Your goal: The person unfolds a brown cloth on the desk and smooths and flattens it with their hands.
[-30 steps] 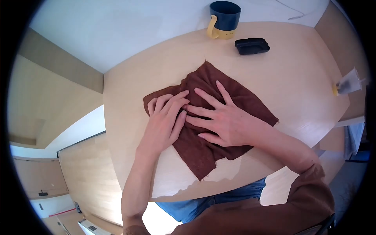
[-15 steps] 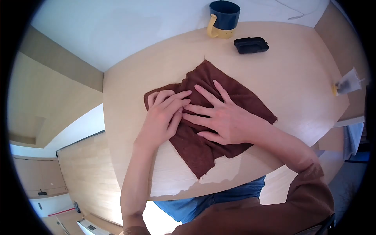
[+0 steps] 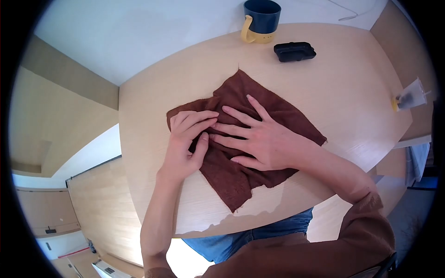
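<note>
A wrinkled brown cloth (image 3: 228,185) with frayed edges lies on the light wooden table, one corner pointing away from me and another toward me. My right hand (image 3: 264,141) rests palm down on its middle, fingers spread wide. On the cloth's left part is my left hand (image 3: 187,141), its fingers stretched out side by side and the thumb held apart. The left fingertips nearly meet those of the right hand. Neither hand visibly grasps the cloth, though the area under both palms is hidden.
A blue and yellow mug (image 3: 262,21) stands at the back of the table (image 3: 153,106) by the white wall. Beside it sits a small black tray-like object (image 3: 295,52). Near the right edge is a translucent cup (image 3: 411,96) with a straw, lying tilted.
My left thumb has opened away from the fingers, and the left hand has shifted slightly left. My right hand stays spread on the cloth. The whole view has shifted a little.
</note>
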Demonstrator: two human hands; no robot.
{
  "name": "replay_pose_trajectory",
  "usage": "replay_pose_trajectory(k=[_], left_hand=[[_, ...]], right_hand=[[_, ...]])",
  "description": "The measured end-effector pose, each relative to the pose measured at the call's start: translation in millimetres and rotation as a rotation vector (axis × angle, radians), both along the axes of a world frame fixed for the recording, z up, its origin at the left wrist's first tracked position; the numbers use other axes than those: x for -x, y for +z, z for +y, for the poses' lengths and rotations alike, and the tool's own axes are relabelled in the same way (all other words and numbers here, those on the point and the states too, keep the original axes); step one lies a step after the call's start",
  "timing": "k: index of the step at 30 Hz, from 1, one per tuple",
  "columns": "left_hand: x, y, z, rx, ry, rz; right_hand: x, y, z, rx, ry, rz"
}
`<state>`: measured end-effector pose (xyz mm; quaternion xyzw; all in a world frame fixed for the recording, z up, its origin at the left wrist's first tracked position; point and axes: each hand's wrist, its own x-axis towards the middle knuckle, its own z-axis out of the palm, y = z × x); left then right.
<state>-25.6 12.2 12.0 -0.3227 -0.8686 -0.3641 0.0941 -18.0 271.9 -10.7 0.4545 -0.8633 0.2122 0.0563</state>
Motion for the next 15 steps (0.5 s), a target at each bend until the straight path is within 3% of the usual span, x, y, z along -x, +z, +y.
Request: replay_pose_trajectory(k=[15], left_hand=[[-0.2, -6.3, 5.9, 0.055, 0.134, 0.112]], right_hand=[[-0.4, 2.8, -0.6, 0.002, 0.023, 0.012]])
